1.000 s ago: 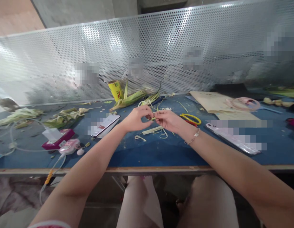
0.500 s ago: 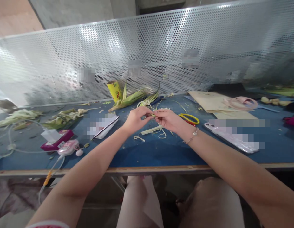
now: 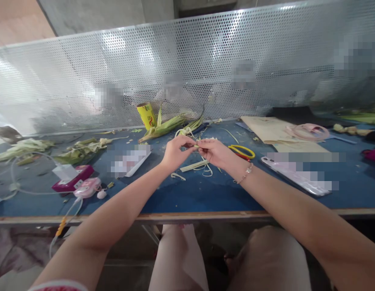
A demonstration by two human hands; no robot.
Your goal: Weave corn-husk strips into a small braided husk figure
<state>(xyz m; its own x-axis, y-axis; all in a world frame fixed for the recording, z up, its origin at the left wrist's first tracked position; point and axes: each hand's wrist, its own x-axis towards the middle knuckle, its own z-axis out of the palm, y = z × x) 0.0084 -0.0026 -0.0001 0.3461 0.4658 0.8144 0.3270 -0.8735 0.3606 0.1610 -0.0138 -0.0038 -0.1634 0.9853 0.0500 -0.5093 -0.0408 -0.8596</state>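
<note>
On the blue table (image 3: 175,200), pale strips (image 3: 193,166) are scattered in front; beyond, a small green piece (image 3: 196,146) is pinched between the closed fingertips of the left hand (image 3: 177,151) and right hand (image 3: 216,153); farther back, husks (image 3: 166,126) and a yellow tube (image 3: 147,116) are backed by a perforated screen (image 3: 193,52)

On the table (image 3: 175,198), corn husks (image 3: 166,127) lie behind the strips (image 3: 193,166).

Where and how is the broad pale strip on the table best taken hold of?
Probably by its left end, pinched from the front left: the strip is long and lies sideways, while thin strands crowd its right end.
</note>
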